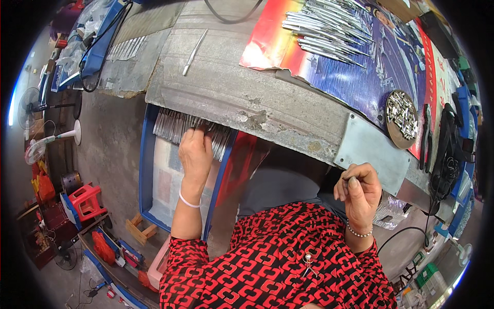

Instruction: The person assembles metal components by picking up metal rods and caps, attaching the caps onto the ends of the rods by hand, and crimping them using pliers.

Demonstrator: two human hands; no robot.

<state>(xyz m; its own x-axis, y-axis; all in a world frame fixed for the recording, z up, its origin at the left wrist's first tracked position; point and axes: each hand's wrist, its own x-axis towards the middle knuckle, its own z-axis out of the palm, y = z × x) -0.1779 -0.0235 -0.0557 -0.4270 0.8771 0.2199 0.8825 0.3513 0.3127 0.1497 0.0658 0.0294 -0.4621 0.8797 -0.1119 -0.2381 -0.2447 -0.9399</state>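
Observation:
My left hand (196, 152) reaches into a blue tray (146, 170) left of my lap. Its bent fingertips press together among a packed row of slim silvery metal strips (170, 125); whether one is pinched is hidden. By the bench's front edge, next to a grey metal plate (373, 149), my right hand (358, 190) is raised with fingers curled and thumb against them. Anything between those fingers is too small to make out. One slim metal strip (194, 53) lies alone on the worn bench (216, 77). A heap of similar strips (329, 31) rests on a printed poster sheet (329, 77).
A round dish (393, 135) of short metal sleeves stands at the bench's right, beside black-handled pliers (426, 136) and a black cable bundle (446, 159). More shiny strips (389, 212) lie below the plate. A red stool (87, 202) and fans (36, 105) stand far left.

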